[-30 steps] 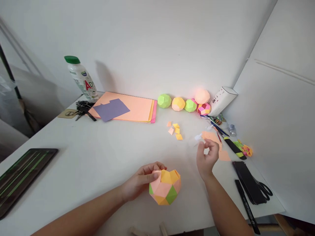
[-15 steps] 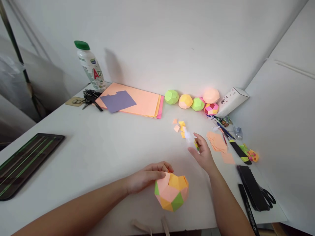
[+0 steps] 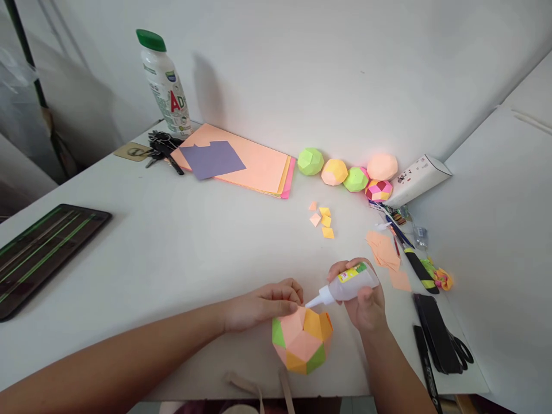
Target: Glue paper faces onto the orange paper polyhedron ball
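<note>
A faceted paper ball (image 3: 302, 342) in pink, orange and green is near the table's front edge. My left hand (image 3: 269, 305) pinches its upper left rim between thumb and fingers. Wrapped in my right hand (image 3: 364, 305) is a clear glue bottle (image 3: 351, 283) with a yellow and green label. The bottle lies nearly level, and its white nozzle points left and down at the ball's top rim, close to my left fingertips. Whether glue is coming out cannot be seen. Small orange and pink paper pieces (image 3: 326, 221) lie beyond my hands.
Finished paper balls (image 3: 334, 172) line the wall beside a white box (image 3: 420, 179). Coloured sheets (image 3: 259, 167), keys and a bottle (image 3: 166, 86) stand back left. A tablet (image 3: 52, 253) lies left; pink squares (image 3: 383, 250), a cutter and scissors (image 3: 461, 349) lie right.
My right hand has moved down and left toward the ball, now with the glue bottle plainly in its grip and the nozzle at the rim. The camera view has shifted slightly.
</note>
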`<state>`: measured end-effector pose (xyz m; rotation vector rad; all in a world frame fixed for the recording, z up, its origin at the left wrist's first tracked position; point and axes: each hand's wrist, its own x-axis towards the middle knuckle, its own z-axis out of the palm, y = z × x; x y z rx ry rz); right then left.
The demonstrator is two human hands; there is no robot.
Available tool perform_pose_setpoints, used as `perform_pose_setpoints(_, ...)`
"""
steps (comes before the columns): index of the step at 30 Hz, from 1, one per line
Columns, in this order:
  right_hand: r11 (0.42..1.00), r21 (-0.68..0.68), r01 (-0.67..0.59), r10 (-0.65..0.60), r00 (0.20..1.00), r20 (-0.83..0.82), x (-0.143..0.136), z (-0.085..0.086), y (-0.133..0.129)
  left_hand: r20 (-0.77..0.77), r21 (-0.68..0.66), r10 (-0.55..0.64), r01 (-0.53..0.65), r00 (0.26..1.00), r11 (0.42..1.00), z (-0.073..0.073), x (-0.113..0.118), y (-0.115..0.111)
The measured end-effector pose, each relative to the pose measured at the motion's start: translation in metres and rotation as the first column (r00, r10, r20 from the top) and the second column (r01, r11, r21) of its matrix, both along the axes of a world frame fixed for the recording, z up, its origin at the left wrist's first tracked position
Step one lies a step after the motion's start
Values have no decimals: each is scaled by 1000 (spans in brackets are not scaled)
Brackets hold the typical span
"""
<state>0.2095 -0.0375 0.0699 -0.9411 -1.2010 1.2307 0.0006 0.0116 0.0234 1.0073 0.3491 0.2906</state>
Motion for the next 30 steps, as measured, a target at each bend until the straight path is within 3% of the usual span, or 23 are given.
perform_pose_setpoints(14, 997, 75, -19, 13, 997, 76, -14, 0, -7, 36, 117, -66, 61, 997, 991, -7, -1, -3)
perform_pose_setpoints(30, 994, 67, -80, 77, 996, 55, -16, 2, -8, -12, 108, -49, 50, 999, 993, -3, -2, -3)
